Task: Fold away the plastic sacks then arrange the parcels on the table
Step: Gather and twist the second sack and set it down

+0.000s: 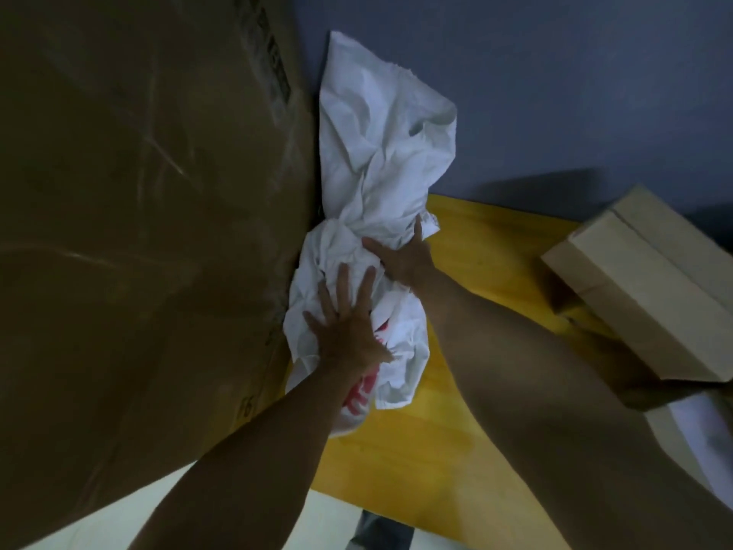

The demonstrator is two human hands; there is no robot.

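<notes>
Your left hand [349,331] lies flat and spread on the lower part of the white plastic sack [380,192], fingers apart and palm pressing down, so this grip is open and closes on nothing. Your right hand [404,256] rests just above it on the pinched middle of the same sack, thumb and fingers spread across the crumpled plastic; its grip is also apart, though the fingertips sink a little into the folds and you cannot tell whether any plastic is caught under them. The two hands sit near each other without touching. The sack is bunched and wrinkled, with red print [365,394] showing on its lower end near your left wrist. Its lower half lies on the yellow table [436,450], and its upper half rises loosely against the blue-grey wall [575,93] behind the table. Along its left side the sack presses against a large brown cardboard box [139,232], which fills the left of the view and stands taller than the sack. To the right, well apart from the sack, a smaller tan parcel [650,295] sits tilted at the table's right edge, beyond your right forearm. Something white shows beneath that parcel, too cut off to identify.
</notes>
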